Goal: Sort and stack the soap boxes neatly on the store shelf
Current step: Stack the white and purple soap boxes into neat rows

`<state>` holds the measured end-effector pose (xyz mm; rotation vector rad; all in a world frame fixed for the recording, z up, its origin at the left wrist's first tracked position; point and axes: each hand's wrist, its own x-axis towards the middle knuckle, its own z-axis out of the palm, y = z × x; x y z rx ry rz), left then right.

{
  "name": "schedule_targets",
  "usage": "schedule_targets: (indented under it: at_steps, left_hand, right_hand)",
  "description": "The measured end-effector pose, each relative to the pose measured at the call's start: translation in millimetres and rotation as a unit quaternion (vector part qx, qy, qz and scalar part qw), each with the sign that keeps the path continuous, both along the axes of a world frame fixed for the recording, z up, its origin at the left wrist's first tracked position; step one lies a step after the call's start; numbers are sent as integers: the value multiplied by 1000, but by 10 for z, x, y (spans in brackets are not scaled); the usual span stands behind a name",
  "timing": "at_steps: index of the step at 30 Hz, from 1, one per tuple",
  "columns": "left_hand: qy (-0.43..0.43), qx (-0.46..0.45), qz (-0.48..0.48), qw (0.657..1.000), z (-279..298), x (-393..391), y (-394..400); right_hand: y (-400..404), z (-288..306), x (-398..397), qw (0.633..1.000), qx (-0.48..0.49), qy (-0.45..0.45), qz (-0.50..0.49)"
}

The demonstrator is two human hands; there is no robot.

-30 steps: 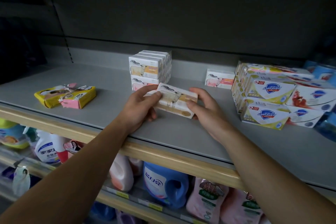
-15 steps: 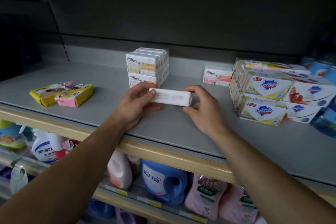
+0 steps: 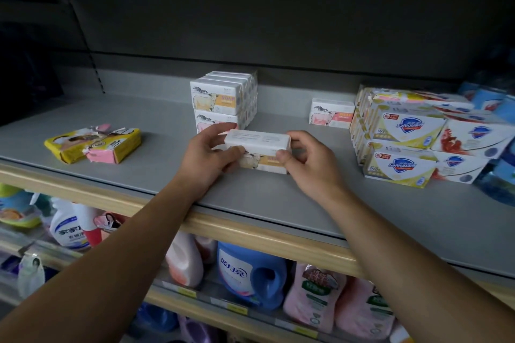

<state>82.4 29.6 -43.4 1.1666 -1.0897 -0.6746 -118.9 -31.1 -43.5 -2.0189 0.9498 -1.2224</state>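
Most of the grey store shelf (image 3: 133, 175) is unsorted — Safeguard cartons (image 3: 404, 131) crooked, yellow packets (image 3: 92, 145) loose, one two-tier white stack (image 3: 223, 103) built. Both hands, left (image 3: 209, 156) and right (image 3: 306, 164), pinch a white cow-print soap box (image 3: 257, 147) before it.

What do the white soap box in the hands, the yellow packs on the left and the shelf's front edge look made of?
Soap box, held by the left hand and right hand: likely matte printed cardboard, with crisp folded edges. Yellow packs: probably paper wrap, creased and torn open to pink. Shelf front edge: wood-look, pale grain; possibly laminate.
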Motion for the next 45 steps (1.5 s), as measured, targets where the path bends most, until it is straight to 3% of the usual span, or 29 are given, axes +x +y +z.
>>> schedule_targets:
  at_steps: [3, 5, 9, 11, 15, 19, 22, 25, 27, 32, 45]
  left_hand:
    - [-87, 12, 70, 994, -10, -18, 4]
    - [-193, 15, 120, 974, -8, -48, 25]
    - [-443, -61, 199, 872, 10, -149, 111]
    - [-484, -44, 195, 852, 27, -179, 149]
    - [-439, 6, 166, 883, 37, -174, 178]
    - [-438, 10, 191, 878, 9, -168, 148]
    - [-416, 40, 221, 881, 31, -7, 102]
    - [-408, 87, 247, 875, 39, 222, 38]
    - [-392, 116, 263, 874, 37, 348, -23]
    - [-336, 135, 289, 886, 25, 460, -245]
    - [-309, 135, 301, 892, 20, 434, -640]
  right_hand:
    - [-13, -25, 6, 999, 27, 34, 10]
    - [-24, -25, 16, 998, 41, 40, 19]
    - [-35, -13, 2, 995, 60, 40, 66]
    - [-20, -14, 4, 989, 75, 41, 123]
    - [8, -15, 30, 977, 100, 46, 183]
    - [14, -28, 52, 984, 82, 55, 149]
    - [8, -48, 32, 986, 43, 151, 54]
    - [14, -62, 45, 944, -62, 323, 28]
    - [23, -63, 78, 925, -78, 369, 34]
    - [7, -84, 115, 917, -90, 388, 27]
    - [-37, -144, 131, 920, -87, 381, 25]
